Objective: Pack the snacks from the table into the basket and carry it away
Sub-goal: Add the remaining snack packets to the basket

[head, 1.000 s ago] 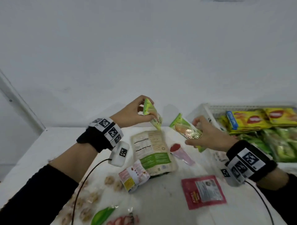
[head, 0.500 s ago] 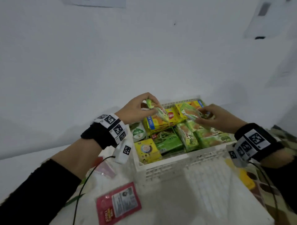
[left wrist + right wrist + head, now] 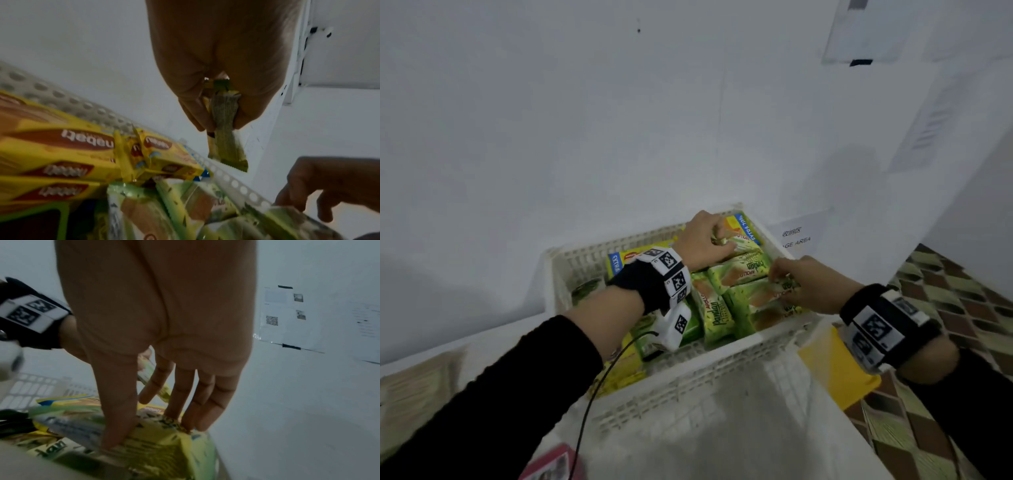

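Note:
A white perforated basket (image 3: 688, 373) stands full of snacks, its rim (image 3: 82, 105) also in the left wrist view. My left hand (image 3: 717, 238) reaches into its far right corner and pinches the end of a small green snack pack (image 3: 743, 241). From the left wrist, that green snack pack (image 3: 228, 146) hangs from my left hand (image 3: 220, 123). My right hand (image 3: 779, 277) holds another green pack (image 3: 763, 298) by its end, low on the pile at the basket's right side. In the right wrist view, thumb and fingers of my right hand (image 3: 148, 431) grip this green pack (image 3: 164, 447).
Yellow biscuit boxes (image 3: 626, 257) and green Pandan packs (image 3: 714, 315) fill the basket. A red packet (image 3: 548, 462) lies on the table in front. A yellow object (image 3: 835, 366) sits right of the basket, above a patterned floor (image 3: 945, 291). The white wall stands right behind.
The view swung right from the table to the basket. Both hands carried their green packs from above the table down into the basket's right side.

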Demonstrator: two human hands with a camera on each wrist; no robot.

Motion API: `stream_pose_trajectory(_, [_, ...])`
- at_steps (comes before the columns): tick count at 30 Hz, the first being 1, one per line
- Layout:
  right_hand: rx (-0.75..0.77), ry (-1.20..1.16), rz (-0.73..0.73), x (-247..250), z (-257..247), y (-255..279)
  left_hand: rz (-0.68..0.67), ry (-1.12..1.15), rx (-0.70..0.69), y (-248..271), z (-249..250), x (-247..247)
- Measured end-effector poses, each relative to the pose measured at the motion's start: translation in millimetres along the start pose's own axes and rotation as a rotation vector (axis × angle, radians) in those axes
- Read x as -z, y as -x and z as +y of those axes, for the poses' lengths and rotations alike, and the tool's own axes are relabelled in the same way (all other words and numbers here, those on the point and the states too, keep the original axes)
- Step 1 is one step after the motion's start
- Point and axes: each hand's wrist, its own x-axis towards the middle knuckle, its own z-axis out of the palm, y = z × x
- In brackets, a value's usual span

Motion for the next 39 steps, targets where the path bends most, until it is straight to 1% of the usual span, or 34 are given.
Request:
stream_pose_trajectory(2, [-0.001, 0.014, -0.008, -0.8, -1.9, -5.7, 0.010, -0.003, -0.005, -8.0, -8.3, -17.4])
stream_pose_trajectory(4, [0.014, 0.014, -0.002, -3.7, -1.2, -12.1, -0.027, -0.041, 0.009, -12.3, -16.7, -30.5])
stream_pose_trajectory(7, [0.032, 0.008, 0.020, -11.4, 2.5, -19.0, -0.217, -0.146, 0.021, -11.7, -28.9, -42.8])
stream_pose_trajectory(8, [0.038, 0.003, 0.028, -14.7, 4.1, -20.6, -0.265, -0.193, 0.017, -10.2, -32.1, -45.1])
stream_pose_trajectory(9, [0.046, -0.008, 0.035, -17.2, 4.6, -21.5, -0.284, -0.228, 0.010, -8.6, -34.4, -46.1])
stream_pose_trajectory(11, [0.058, -0.044, 0.039, -21.4, 5.4, -22.5, -0.257, -0.222, 0.009, -6.7, -33.1, -43.5])
stream_pose_trajectory(13, [0.077, -0.082, 0.049, -23.8, 6.1, -21.4, -0.229, -0.192, -0.036, -7.0, -30.9, -40.7])
stream_pose_trajectory(16, [0.079, -0.051, 0.148, -27.8, 7.0, -17.6, -0.288, -0.219, -0.170, -9.2, -33.8, -40.0])
stream_pose_trajectory(18, [0.062, 0.004, 0.206, -30.5, 5.0, -16.3, -0.324, -0.239, -0.170, -10.0, -37.1, -42.0])
stream_pose_trajectory(22, [0.055, -0.097, 0.164, -33.8, 2.3, -18.8, -0.334, -0.216, -0.155, -10.7, -33.2, -43.0])
stream_pose_trajectory(26, [0.026, -0.085, 0.099, -27.9, 0.9, -16.6, -0.352, -0.232, -0.140, -6.9, -30.2, -39.3])
stream_pose_trajectory(28, [0.009, -0.067, 0.100, -24.0, -2.2, -11.9, -0.326, -0.221, -0.138, -2.3, -22.9, -29.9])
stream_pose_trajectory(30, [0.015, -0.081, 0.179, -20.4, -12.2, -6.9, -0.274, -0.152, -0.129, 6.5, -11.8, -11.1])
stream_pose_trajectory(32, [0.086, -0.142, 0.279, -18.4, -29.6, -3.8, -0.222, -0.060, -0.096, 22.1, 0.2, 14.4])
stream_pose_trajectory(33, [0.140, -0.176, 0.307, -17.8, -41.1, -3.3, -0.189, -0.026, -0.079, 32.2, 4.9, 28.1])
stream_pose_trajectory(34, [0.196, -0.203, 0.312, -18.0, -53.7, -4.5, -0.148, -0.002, -0.063, 43.9, 7.9, 42.3])
stream_pose_trajectory(36, [0.300, -0.228, 0.271, -19.0, -84.1, -8.8, -0.058, 0.012, -0.017, 71.3, 7.2, 72.4])
stream_pose_trajectory(39, [0.461, -0.245, 0.179, -22.3, -142.3, -13.7, 0.085, 0.024, 0.117, 124.7, -8.2, 118.4])
